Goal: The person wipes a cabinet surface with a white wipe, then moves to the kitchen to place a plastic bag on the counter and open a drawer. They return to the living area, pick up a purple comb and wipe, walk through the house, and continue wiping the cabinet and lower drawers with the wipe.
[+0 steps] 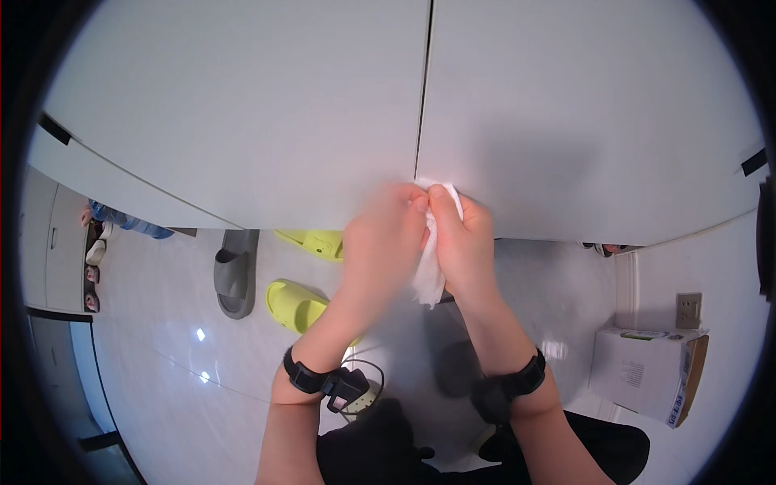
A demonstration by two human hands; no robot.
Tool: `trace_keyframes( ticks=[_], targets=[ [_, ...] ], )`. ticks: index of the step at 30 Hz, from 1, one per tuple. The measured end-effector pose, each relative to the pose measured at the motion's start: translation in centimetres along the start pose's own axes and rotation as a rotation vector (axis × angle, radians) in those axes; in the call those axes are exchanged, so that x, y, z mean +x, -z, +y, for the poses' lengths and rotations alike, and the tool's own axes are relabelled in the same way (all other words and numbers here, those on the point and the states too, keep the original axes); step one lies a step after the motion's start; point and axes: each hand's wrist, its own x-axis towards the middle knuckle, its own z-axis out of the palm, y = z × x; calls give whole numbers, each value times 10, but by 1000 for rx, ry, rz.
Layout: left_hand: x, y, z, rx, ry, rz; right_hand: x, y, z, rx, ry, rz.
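Observation:
My right hand (465, 239) is closed around a crumpled white tissue or thin cloth (431, 276), its lower end hanging below the fingers. My left hand (383, 239), partly blurred, meets it with curled fingers pinching the left edge of the same white piece. Both hands are together in front of the lower edge of a pale cabinet, where the gap between the left door (254, 109) and the right door (582, 91) ends. A black strap with a small device circles each forearm.
Under the cabinet, a grey slide sandal (233, 285) and yellow-green slides (296, 306) lie on the glossy tiled floor (176, 357). Blue water bottles (130, 223) and shoes are at the far left. At right, a cardboard box (636, 370) stands below a wall socket (689, 310).

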Motion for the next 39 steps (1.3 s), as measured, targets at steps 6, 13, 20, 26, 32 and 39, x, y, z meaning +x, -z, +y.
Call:
trace_keyframes(
  ticks=[6,13,20,26,32,39],
  targets=[
    [0,-2,4,-57,-27,74,1,2,3,-27,3,37],
    [0,-1,2,-29,-47,62,1,4,0,-23,33,-25],
    [2,-3,4,-45,-37,66,2,3,-4,-32,9,-10],
    [3,-1,0,-26,-7,55,1,-1,-6,-74,45,-2],
    [2,5,-1,135,-220,74,1,-6,-6,-110,100,1],
    [1,5,2,-80,-29,166,0,-5,-3,-171,138,2]
  ],
)
